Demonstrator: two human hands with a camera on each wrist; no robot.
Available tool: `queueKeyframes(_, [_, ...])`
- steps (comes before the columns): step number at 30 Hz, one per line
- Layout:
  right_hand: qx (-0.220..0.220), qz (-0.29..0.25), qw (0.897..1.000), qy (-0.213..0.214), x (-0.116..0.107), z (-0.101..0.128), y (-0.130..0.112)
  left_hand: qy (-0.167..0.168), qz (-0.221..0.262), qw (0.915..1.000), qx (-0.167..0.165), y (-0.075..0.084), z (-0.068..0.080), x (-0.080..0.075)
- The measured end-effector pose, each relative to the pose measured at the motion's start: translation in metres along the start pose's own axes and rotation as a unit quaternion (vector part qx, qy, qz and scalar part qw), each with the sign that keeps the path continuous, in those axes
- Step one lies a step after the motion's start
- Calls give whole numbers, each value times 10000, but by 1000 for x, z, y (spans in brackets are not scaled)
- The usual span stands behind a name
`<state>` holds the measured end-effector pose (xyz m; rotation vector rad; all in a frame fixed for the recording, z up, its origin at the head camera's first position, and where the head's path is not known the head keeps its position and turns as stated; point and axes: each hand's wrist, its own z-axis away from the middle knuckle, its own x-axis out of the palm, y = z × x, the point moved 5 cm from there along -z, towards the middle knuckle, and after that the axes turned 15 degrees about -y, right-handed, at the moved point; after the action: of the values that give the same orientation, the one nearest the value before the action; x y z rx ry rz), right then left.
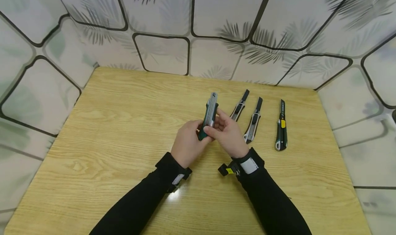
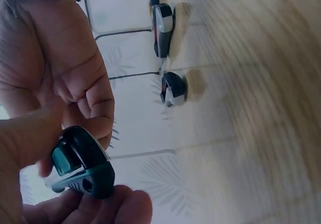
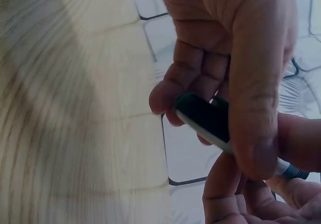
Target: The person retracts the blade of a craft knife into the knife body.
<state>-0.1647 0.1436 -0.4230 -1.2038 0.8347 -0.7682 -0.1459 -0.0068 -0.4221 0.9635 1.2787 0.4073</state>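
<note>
Both hands hold one green and silver utility knife (image 1: 209, 115) upright over the middle of the wooden table (image 1: 117, 125). My left hand (image 1: 188, 142) grips its lower end, whose dark green butt (image 2: 83, 171) shows between thumb and fingers in the left wrist view. My right hand (image 1: 227, 133) wraps the knife's body (image 3: 205, 121), with the thumb pressed along its side.
Three more utility knives lie on the table to the right: two silver and black ones (image 1: 239, 108) (image 1: 254, 122) and a black one with a yellow slider (image 1: 281, 126). A tiled wall with leaf patterns (image 1: 216, 32) rises behind the table's far edge.
</note>
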Motion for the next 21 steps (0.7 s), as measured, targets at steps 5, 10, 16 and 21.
queueKeyframes(5, [252, 425, 9985, -240, -10, 5, 0, -267, -355, 9978, -494, -16, -18, -15])
queueKeyframes(10, [622, 1789, 9817, 212, -61, 30, 4, -190, -1216, 9808, -1513, -60, -42, -50])
queueKeyframes(16, [1531, 3511, 9125, 1434, -162, 74, 17, -255, -1897, 9583, -2124, -97, -64, -82])
queueKeyframes(21, [2484, 4040, 8653, 1623, -218, 88, 44, -439, -2128, 9491, -2281, -108, -68, -91])
